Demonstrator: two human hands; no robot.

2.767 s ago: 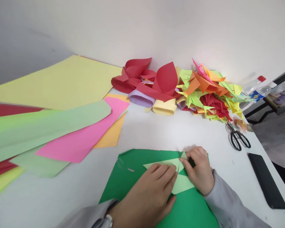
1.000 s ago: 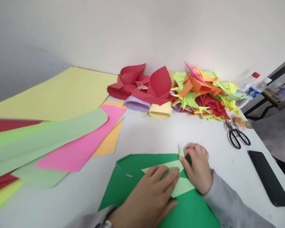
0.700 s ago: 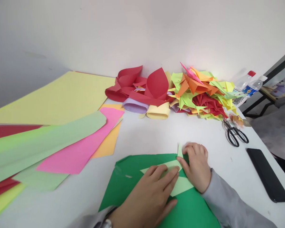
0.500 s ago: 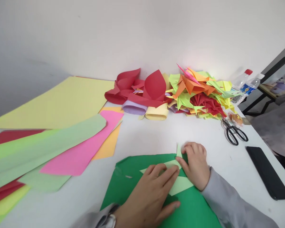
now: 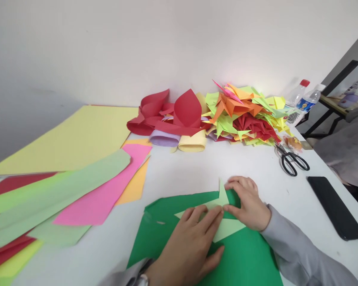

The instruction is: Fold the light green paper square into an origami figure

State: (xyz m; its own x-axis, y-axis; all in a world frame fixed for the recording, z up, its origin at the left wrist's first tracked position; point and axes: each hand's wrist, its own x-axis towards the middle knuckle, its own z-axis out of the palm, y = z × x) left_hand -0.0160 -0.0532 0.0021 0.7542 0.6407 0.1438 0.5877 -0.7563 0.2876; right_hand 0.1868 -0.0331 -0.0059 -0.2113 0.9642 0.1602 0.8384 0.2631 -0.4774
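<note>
A pale green folded paper piece point(image 5: 228, 229) with several pointed ends lies on a dark green sheet point(image 5: 241, 258). One narrow point of it stands up toward the back. My left hand point(image 5: 191, 238) rests flat across the folded paper, its fingers stretched out and pressing it to the sheet; part of the paper is hidden beneath. At the right side of the paper, my right hand point(image 5: 247, 202) has its thumb and forefinger apart, the thumb tip by the paper's middle near my left fingertips. Nothing shows between those right fingers.
Folded paper shapes point(image 5: 244, 115) pile up against the wall, beside rolled red paper point(image 5: 187, 111). Scissors point(image 5: 292, 159), a black phone point(image 5: 335, 208) and plastic bottles point(image 5: 307, 99) are on the right. Coloured paper strips point(image 5: 86, 198) and a large yellow sheet point(image 5: 71, 139) cover the left.
My right thumb and fingers have come off the paper's upright point and spread, the hand shifting slightly right. My left hand keeps pressing. The view has turned a little.
</note>
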